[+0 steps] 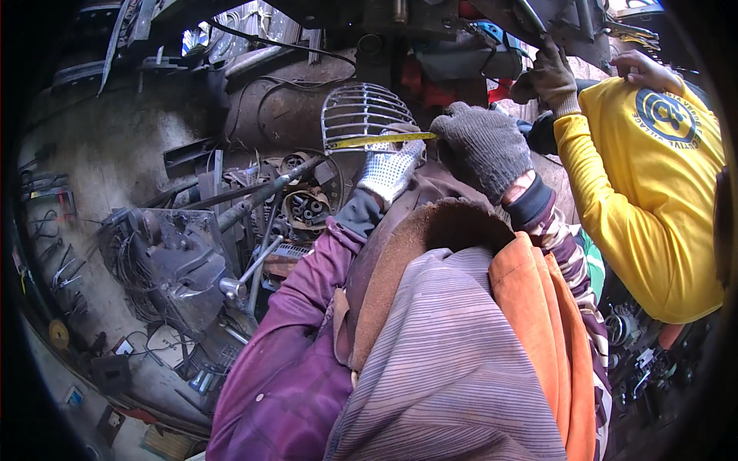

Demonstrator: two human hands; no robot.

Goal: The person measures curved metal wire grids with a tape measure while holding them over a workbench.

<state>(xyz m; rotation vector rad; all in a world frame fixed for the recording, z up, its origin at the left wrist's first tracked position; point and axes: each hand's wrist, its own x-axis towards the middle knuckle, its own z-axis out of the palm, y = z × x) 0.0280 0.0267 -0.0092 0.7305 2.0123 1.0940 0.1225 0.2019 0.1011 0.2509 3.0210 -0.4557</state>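
Note:
My left hand (389, 170), in a white dotted glove, is closed on the lower right edge of a metal grille (361, 110) made of curved bars. A yellow tape measure (384, 140) has its blade stretched across the lower side of the grille. The blade runs into my right hand (486, 147), which wears a thick grey knit glove. Those fingers are curled round the tape's right end, and the case is hidden from sight. The grille is held up in front of my leather apron (396, 288).
At the right a co-worker in a yellow shirt (649, 207) reaches one gloved hand (553, 77) toward the bench. A bench vise (173, 261) stands at the left. Metal bars (261, 196) and a round container of metal rings (306, 206) lie beyond it. Tools (65, 265) hang at far left.

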